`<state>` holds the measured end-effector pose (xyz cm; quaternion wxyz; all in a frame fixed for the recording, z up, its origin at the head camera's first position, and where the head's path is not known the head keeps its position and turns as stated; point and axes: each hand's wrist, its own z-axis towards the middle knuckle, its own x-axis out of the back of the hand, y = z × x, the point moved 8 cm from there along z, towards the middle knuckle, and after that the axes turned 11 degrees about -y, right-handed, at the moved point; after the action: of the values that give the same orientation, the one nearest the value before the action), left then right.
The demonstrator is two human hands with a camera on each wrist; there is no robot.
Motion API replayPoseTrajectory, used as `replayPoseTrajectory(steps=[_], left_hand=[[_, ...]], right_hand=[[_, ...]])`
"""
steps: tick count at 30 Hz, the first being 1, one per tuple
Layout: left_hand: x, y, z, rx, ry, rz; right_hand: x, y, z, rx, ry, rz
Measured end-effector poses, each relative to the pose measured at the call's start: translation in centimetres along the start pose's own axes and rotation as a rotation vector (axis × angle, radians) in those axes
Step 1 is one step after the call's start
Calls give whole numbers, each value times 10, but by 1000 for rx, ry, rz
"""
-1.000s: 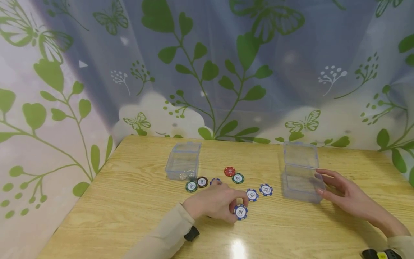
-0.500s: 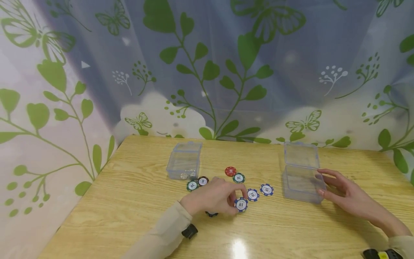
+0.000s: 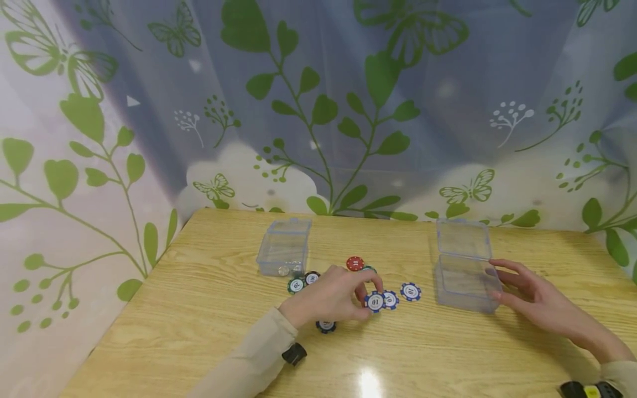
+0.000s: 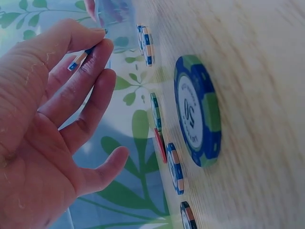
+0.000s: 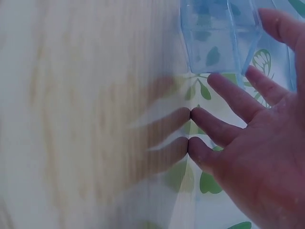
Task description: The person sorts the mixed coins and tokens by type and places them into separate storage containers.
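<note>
A blue-and-white chip marked 10 is pinched in the left hand, above the middle of the desk. A second blue chip is partly covered by it in the head view; whether the two touch cannot be told. A third blue chip is seen just beside, toward the right edge. The right hand is spread, with thumb and finger laid at the right wall of an open clear box, near the far edge. Another open clear box is placed toward the far left corner, with a green chip and a black chip just before it. Toward the near edge, a blue-and-green chip marked 50 is left lying.
</note>
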<state>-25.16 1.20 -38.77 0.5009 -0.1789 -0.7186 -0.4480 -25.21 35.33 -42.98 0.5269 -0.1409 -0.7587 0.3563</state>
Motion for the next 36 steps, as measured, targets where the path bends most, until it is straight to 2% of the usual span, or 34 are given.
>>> replayPoseTrajectory(steps=[5,8,18,30,36], left_hand=[[2,0,0,-8,16,-20],[3,0,0,-2,26,-20],[6,0,0,8,49,-68],[6,1,3,6,34,-190],[6,1,8,-18,51,-189]], right_hand=[[-1,3,-1,46,-10,61],[-1,4,-2,40,-17,65],[-2,-1,-1,20,-55,54],[-10,-13,1,45,-60,9],[-12,-16,2,44,-53,15]])
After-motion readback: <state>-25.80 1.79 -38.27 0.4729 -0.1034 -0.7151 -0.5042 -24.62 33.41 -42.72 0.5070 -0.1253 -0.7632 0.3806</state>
